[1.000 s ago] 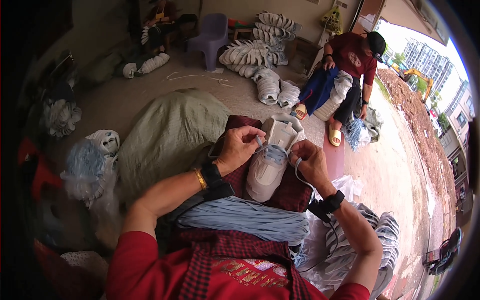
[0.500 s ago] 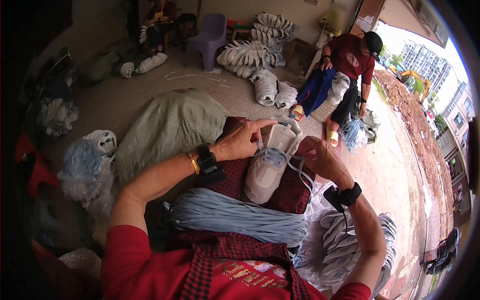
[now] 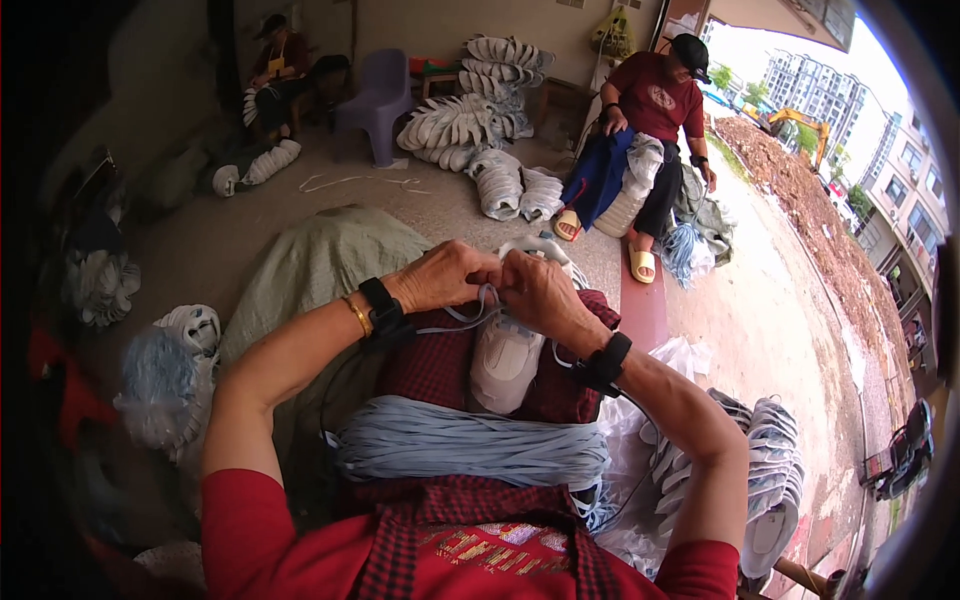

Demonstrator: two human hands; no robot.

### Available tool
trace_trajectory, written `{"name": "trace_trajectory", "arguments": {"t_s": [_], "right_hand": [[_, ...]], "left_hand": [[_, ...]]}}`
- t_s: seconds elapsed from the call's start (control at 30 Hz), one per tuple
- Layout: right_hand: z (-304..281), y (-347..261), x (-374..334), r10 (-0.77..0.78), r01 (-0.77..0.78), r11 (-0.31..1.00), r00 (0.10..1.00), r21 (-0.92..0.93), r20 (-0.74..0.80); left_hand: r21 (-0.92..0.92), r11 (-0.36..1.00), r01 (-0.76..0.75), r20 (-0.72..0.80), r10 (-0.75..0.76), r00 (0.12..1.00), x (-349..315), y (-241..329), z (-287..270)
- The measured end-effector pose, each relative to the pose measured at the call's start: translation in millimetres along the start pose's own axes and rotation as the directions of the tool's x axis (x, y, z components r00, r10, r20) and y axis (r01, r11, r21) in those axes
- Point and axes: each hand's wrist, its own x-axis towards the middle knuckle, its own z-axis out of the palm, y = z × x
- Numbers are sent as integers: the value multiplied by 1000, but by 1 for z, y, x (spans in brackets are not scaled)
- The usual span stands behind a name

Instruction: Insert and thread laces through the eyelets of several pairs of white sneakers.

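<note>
A white shoe (image 3: 503,365) rests toe toward me on the red-and-black checked cloth over my lap. Above its opening and tongue, my left hand (image 3: 445,275) and my right hand (image 3: 543,294) meet, fingers closed in a pinch. A light blue shoelace (image 3: 462,325) loops between them and trails off left of the shoe. Both hands appear to grip it, though my right hand hides its own fingertips and most of the lacing. Across my lap, just below the toe, lies a thick bundle of light blue laces (image 3: 470,440).
A grey-green woven sack (image 3: 325,265) bulges at my left. Stacked shoes (image 3: 770,470) and clear plastic lie at my right. A co-worker (image 3: 655,110) sits ahead on the right; another person (image 3: 280,70) sits at the back left. A purple chair (image 3: 380,105) stands near piled white shoe uppers (image 3: 455,125).
My right hand has come left across the shoe to meet my left hand, and now covers the lacing. The lace is drawn up into a loop between them. The whole view has shifted slightly.
</note>
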Motion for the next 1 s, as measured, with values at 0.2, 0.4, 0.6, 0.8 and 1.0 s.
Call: {"name": "trace_trajectory", "arguments": {"t_s": [0.2,0.4,0.6,0.8,1.0], "right_hand": [[-65,26,-25,-38,23,983,996,-183,-79],[-111,29,-57,154,-168,964,985,-206,-82],[-104,4,-47,225,-224,974,973,26,-50],[-74,21,-30,50,-48,989,999,139,-12],[-36,58,-16,82,-84,970,996,230,22]], "left_hand": [[251,946,-204,-222,261,939,8,5,10],[-5,994,-110,-255,105,961,44,31,34],[-147,989,-18,-80,6,997,61,51,32],[-224,921,318,4,-326,945,30,46,9],[79,980,180,-202,-161,966,13,26,23]]}}
